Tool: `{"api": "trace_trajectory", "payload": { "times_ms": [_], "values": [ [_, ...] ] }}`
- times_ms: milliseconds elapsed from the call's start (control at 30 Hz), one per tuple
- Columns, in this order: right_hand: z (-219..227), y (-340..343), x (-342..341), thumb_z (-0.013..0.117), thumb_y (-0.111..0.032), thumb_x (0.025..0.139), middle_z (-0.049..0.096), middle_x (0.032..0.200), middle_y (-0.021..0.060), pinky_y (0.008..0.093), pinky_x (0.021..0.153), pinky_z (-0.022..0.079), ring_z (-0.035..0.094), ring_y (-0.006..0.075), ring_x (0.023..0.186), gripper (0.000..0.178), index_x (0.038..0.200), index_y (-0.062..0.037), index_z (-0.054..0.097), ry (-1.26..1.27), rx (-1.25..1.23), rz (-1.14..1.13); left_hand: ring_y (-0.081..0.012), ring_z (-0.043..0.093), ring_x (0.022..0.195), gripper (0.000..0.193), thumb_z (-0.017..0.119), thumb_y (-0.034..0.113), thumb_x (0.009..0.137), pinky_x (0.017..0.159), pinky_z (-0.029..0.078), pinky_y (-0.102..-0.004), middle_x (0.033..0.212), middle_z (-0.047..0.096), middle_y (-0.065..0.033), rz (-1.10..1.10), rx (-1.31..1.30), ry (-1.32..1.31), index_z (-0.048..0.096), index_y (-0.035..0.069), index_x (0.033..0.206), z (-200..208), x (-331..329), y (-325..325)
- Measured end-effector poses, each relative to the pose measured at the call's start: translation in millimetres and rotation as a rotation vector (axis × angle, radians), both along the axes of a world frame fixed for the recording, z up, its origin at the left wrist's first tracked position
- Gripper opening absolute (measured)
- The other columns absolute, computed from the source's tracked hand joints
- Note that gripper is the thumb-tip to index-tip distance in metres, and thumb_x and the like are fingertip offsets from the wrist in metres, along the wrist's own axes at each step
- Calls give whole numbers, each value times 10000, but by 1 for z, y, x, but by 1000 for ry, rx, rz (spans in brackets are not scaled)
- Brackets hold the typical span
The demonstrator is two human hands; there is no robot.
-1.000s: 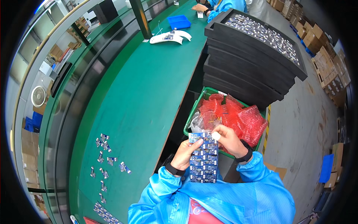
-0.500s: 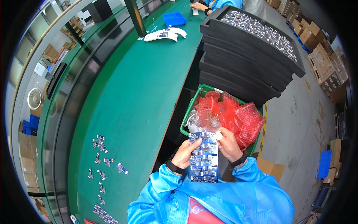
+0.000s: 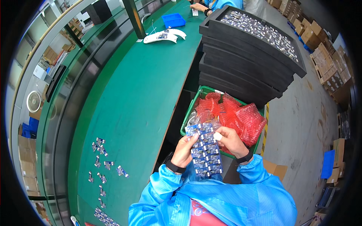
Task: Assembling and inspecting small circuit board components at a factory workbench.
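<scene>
A panel of joined blue circuit boards is held upright in front of my body, over the near side of the green crate. My left hand grips its left edge, the thumb lying across the upper boards. At the upper right edge, my right hand has its fingers pinched against the panel. Something white, seemingly a fingertip cover, shows at those fingers and hides the exact contact. Loose small circuit boards lie scattered on the green worktable to my left, with another joined panel near its front end.
A green crate of red bubble-wrap bags stands right of the table. Behind it rises a stack of black trays, the top one full of small boards. Farther off are a blue bin, white curved parts and a co-worker's hand.
The panel has tilted and risen slightly, with its top leaning left; the pale glare along its right side is gone. Both hands have shifted a little with it.
</scene>
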State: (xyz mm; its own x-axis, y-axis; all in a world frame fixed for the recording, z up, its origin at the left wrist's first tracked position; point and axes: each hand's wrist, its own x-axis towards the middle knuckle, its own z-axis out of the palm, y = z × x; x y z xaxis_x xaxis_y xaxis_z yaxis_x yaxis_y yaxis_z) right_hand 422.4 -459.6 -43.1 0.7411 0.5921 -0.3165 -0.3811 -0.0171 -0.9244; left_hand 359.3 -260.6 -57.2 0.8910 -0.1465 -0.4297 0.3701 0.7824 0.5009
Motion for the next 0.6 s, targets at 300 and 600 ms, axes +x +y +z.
{"api": "trace_trajectory", "payload": {
  "times_ms": [300, 600],
  "values": [
    [-21, 6, -15, 597, -157, 937, 565, 803, -36, 177, 581, 383, 460, 25, 650, 92, 951, -69, 573, 28, 254, -160, -211, 648, 996, 324, 635, 65, 883, 881, 526, -362, 1119, 653, -105, -180, 15, -31, 572, -5, 1193, -11, -18, -1],
    [-26, 3, -14, 596, -179, 938, 565, 791, -36, 176, 583, 389, 480, 35, 656, 104, 949, -79, 574, 112, 339, -198, -231, 641, 1023, 331, 612, 92, 901, 910, 519, -380, 1132, 647, -123, -219, -101, -8, 559, -8, 1211, -11, -13, -8]
  ]
}}
